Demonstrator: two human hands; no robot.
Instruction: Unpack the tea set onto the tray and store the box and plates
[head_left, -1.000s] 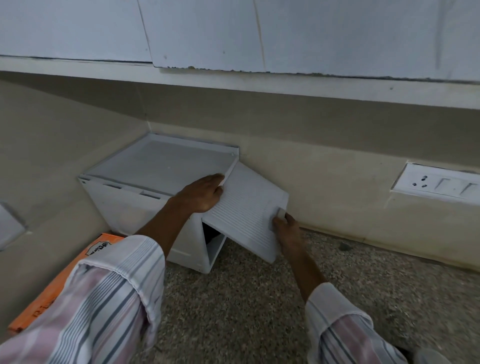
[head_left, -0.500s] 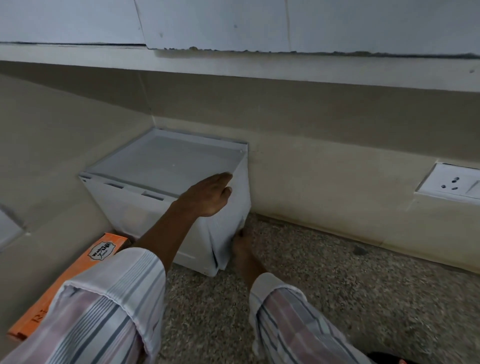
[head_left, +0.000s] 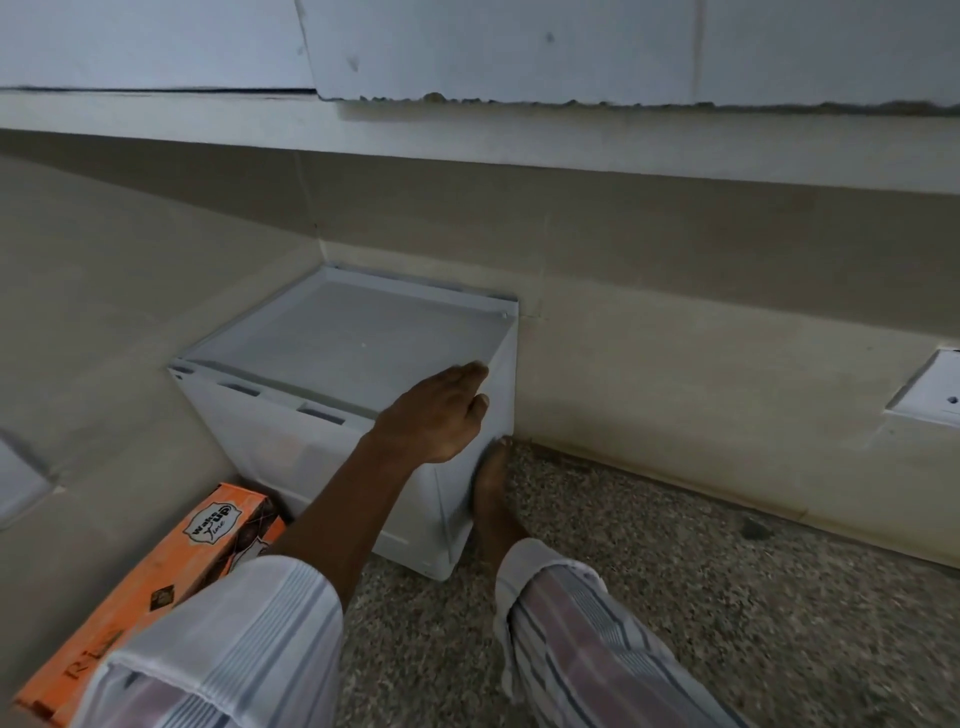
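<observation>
White plastic storage cabinet in corner, door closed, contents hidden; left hand flat on top, right hand against door, grip unclear; orange cardboard box alongside.

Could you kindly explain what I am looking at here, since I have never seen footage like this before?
There is no machine: this is one camera worn on a person's head, looking forward and down at their own two bare hands. The left hand lies flat on the top front corner of a white plastic cabinet that stands in the corner of a speckled stone counter. The right hand presses against the cabinet's side panel, which sits flush and closed. Neither hand holds anything. An orange cardboard box lies on the counter beside the cabinet, to its left. A white wall socket shows at the right edge.
</observation>
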